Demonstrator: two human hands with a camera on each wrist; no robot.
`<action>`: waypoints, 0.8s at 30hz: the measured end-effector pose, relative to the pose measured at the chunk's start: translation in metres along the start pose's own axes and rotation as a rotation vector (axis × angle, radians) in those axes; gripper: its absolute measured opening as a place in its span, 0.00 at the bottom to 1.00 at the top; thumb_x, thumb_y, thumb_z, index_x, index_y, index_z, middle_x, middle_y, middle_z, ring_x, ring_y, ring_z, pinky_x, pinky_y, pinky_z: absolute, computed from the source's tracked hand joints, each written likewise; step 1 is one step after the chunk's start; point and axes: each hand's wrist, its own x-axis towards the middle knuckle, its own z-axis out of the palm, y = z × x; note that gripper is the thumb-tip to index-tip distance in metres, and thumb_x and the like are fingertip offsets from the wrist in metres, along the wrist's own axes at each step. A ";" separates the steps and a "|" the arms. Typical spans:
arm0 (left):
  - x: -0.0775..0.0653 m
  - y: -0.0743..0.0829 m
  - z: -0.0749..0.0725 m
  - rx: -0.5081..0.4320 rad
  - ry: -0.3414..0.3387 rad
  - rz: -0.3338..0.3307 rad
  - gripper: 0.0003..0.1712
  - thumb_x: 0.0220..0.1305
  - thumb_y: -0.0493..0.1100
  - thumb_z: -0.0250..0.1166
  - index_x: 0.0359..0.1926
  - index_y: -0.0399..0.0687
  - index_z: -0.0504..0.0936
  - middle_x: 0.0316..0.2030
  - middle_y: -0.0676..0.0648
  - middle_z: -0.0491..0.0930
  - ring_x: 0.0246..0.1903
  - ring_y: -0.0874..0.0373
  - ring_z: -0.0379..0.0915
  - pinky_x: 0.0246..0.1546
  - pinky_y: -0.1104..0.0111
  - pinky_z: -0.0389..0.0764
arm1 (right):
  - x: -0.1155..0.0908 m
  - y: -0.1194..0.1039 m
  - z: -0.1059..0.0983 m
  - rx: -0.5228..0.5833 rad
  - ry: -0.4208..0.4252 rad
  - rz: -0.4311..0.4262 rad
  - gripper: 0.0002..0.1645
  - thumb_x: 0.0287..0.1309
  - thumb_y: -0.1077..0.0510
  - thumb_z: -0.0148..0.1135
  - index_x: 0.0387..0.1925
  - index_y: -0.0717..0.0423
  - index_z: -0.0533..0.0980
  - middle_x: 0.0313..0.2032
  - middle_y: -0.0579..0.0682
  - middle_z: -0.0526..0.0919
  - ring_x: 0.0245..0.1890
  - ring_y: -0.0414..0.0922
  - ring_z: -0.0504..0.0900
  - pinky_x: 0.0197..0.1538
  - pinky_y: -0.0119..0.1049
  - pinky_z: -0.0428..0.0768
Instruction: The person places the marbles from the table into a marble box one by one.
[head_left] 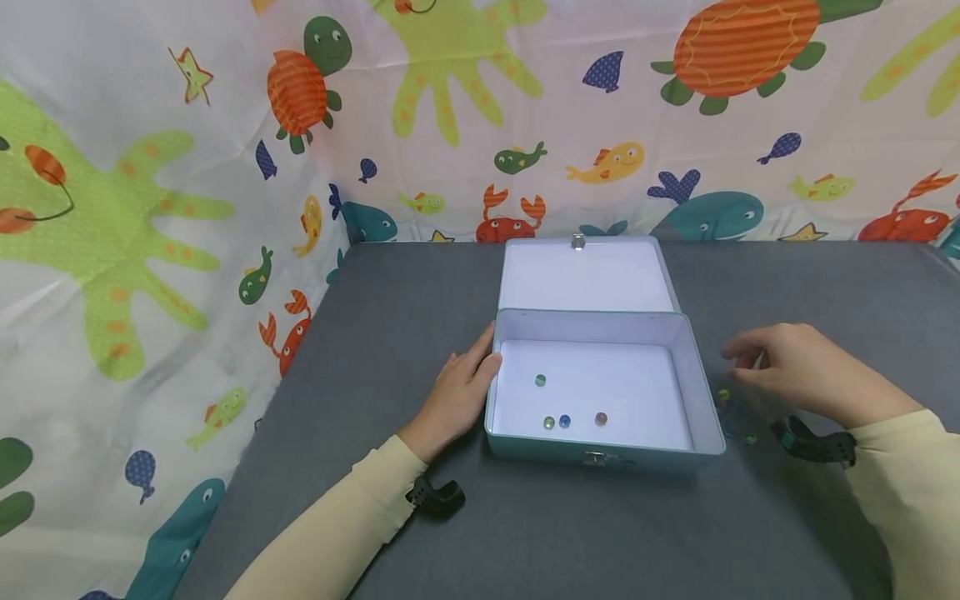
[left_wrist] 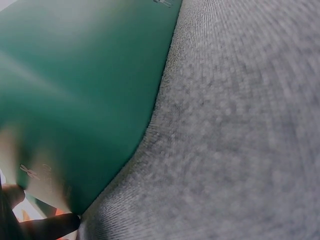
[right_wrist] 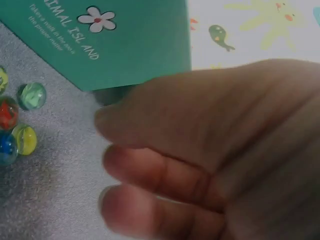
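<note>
A green tin box (head_left: 600,460) stands with its lid folded back, its inside white. Several glass marbles lie on its floor: a green marble (head_left: 541,380), a yellowish one (head_left: 549,422), a blue one (head_left: 565,422) and a pinkish one (head_left: 601,419). My left hand (head_left: 455,396) holds the box's left side, thumb at the rim, fingers along the outer wall. Right of the box hovers my right hand (head_left: 798,371), fingers bent, thumb apart from them, nothing seen between. Beside it lie a pale green marble (right_wrist: 32,95), a red one (right_wrist: 7,114), a yellow one (right_wrist: 25,139) and a blue one (right_wrist: 6,147).
The raised lid (head_left: 588,275) leans away at the back, with a metal clasp (head_left: 578,242) on its edge. A grey cloth (head_left: 570,533) covers the table. Behind and to the left hangs a curtain (head_left: 450,175) printed with sea animals.
</note>
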 end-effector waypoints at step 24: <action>-0.001 0.004 -0.002 -0.004 -0.021 -0.002 0.36 0.84 0.63 0.40 0.85 0.57 0.52 0.80 0.53 0.59 0.79 0.58 0.54 0.82 0.47 0.41 | 0.006 0.008 0.018 0.050 -0.121 -0.009 0.07 0.57 0.58 0.76 0.34 0.59 0.89 0.29 0.45 0.88 0.28 0.41 0.79 0.31 0.38 0.82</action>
